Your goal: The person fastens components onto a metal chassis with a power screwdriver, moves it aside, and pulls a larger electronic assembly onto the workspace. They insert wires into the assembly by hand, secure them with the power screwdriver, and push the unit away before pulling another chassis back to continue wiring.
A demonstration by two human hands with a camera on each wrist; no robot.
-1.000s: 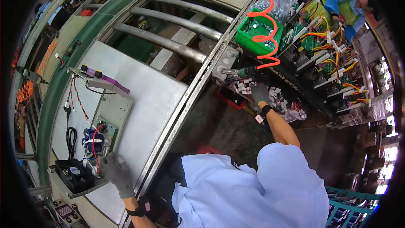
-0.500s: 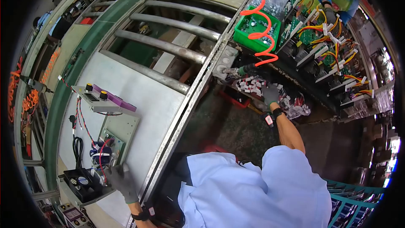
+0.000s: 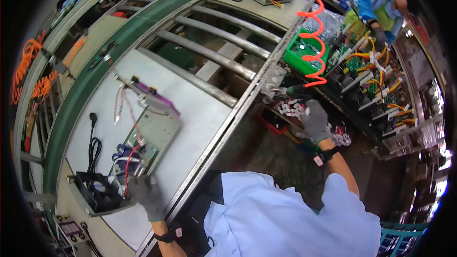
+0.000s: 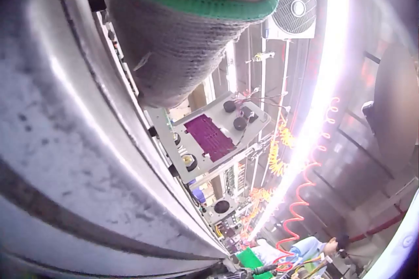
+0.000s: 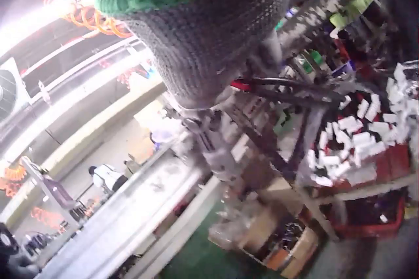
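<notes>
In the head view my gloved left hand [image 3: 147, 196] rests at the near edge of an open metal chassis [image 3: 159, 131], fingers beside its red wire and blue-wrapped parts [image 3: 124, 154]. A black fan [image 3: 97, 191] stands at the chassis's lower end, and a panel with a purple strip [image 3: 162, 102] at its upper end. My gloved right hand [image 3: 315, 123] is over a bin of white wire connectors [image 3: 291, 108]. A pale spot shows at its fingertips; I cannot tell whether it is a connector. In the right wrist view the glove [image 5: 209, 50] hides most of the grip, with connectors [image 5: 353, 138] beyond.
A green bin [image 3: 297, 62] of small metal parts stands behind a power driver [image 3: 295, 90] on an orange coiled hose [image 3: 314, 33]. Bare rollers [image 3: 209, 57] lie beyond the white board [image 3: 190, 95]. Wired circuit boards [image 3: 371, 81] line the right, where another person [image 3: 376, 7] works.
My right hand has lifted from among the connectors and shows larger, closer to me. My left hand stays by the chassis. The head view has shifted, so the bench sits further right.
</notes>
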